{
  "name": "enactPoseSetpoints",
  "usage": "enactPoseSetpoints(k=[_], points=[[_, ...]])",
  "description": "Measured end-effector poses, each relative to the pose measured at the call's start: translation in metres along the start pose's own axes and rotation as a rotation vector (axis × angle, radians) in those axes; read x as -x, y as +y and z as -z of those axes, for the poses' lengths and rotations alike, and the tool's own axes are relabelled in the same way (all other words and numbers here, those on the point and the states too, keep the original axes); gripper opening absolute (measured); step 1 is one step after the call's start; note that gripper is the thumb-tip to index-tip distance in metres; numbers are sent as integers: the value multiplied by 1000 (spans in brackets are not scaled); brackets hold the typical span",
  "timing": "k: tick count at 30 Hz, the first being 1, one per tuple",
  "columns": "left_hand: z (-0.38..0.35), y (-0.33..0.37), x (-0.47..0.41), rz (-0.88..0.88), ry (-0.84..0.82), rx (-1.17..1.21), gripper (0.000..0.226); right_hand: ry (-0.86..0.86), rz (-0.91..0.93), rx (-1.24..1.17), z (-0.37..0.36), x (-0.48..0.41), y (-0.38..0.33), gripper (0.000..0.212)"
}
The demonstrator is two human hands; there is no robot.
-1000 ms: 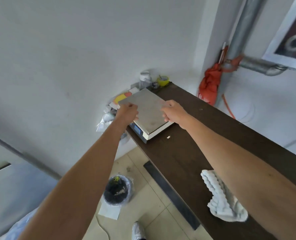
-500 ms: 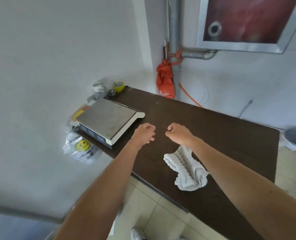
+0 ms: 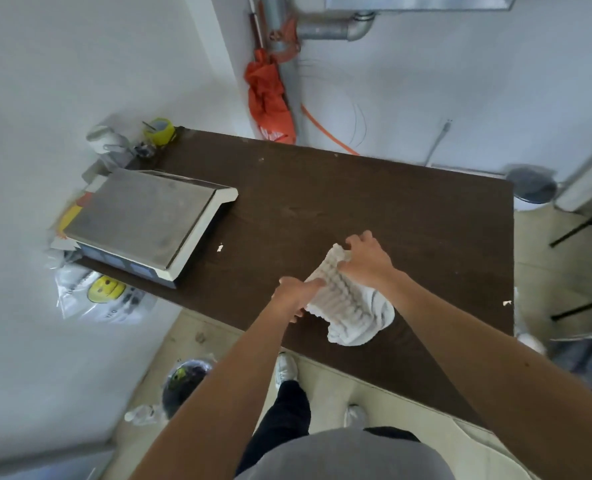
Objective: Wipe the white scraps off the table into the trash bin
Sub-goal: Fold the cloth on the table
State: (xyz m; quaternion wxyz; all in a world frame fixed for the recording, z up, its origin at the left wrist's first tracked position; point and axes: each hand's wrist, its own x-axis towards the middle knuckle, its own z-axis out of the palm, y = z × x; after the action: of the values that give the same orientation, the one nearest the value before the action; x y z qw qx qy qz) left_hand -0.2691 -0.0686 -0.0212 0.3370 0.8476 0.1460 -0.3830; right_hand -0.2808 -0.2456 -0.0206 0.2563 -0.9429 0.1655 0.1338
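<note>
White ribbed cloth [image 3: 351, 306]: centre of frame, on the dark brown rectangular table [image 3: 408, 209] near its lower edge. Its long axis is steeply diagonal, with the bunched end pointing lower right.
Left hand [image 3: 296, 294]: fingers curled, gripping the cloth's left edge.
Right hand [image 3: 367, 259]: fingers curled, pinching its upper end.
White scrap [image 3: 220, 248]: left of the cloth, beside the steel-topped scale [image 3: 142, 216].
Second scrap [image 3: 506, 303]: table's right edge.
Black-lined trash bin [image 3: 183, 381]: on the floor, lower left.

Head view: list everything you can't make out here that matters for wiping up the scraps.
- Cloth: partly covered by the left hand and right hand.
- Table: surface beneath cloth and arms hidden.
- Trash bin: blurred, partly behind the left forearm; contents unclear.
- Left scrap by the scale, right scrap at the edge: too small to tell material.
</note>
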Motion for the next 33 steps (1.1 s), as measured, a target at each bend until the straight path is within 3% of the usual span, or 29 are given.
enactPoseSetpoints(k=[3, 7, 17, 24, 33], points=[[3, 0, -19, 20, -148, 71, 66, -88, -98, -24, -8, -12, 1, 64], [22, 5, -41, -21, -274, 23, 34, -172, -208, -53, -23, -32, 1, 54], [53, 7, -91, -72, -444, -109, 61, -125, -359, 0, -38, -81, -34, 39], [105, 48, -119, -136, -358, -7, 43, 141, -345, -230, -32, -86, -49, 38], [132, 95, -130, -295, -169, 247, 52, 322, -234, -341, 14, -94, -63, 18]])
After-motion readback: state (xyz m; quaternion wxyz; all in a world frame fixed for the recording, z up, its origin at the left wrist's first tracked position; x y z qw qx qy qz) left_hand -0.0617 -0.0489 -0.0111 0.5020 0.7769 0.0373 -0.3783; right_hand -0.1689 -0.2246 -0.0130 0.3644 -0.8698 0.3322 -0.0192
